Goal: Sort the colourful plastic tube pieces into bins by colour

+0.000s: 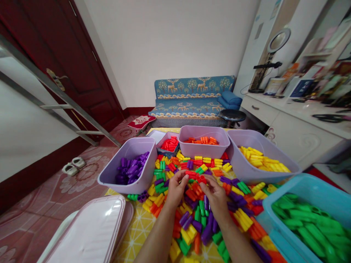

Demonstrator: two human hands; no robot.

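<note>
Over the middle of the table, my left hand is closed on a red plastic tube piece. My right hand is closed around a second red tube piece, whose open round ends face me. The two pieces meet or nearly touch between my fingertips; whether they are joined I cannot tell. Beneath and around both hands lies a loose spread of purple, green, yellow, orange and red tube pieces. A green and yellow pair lies just beyond my fingers.
Purple pieces fill part of the left lilac bin. Behind stand a small bin of red pieces and a lilac bin of orange ones. Yellow pieces lie in the right lilac bin, green in the turquoise bin. Pale lids rest at left.
</note>
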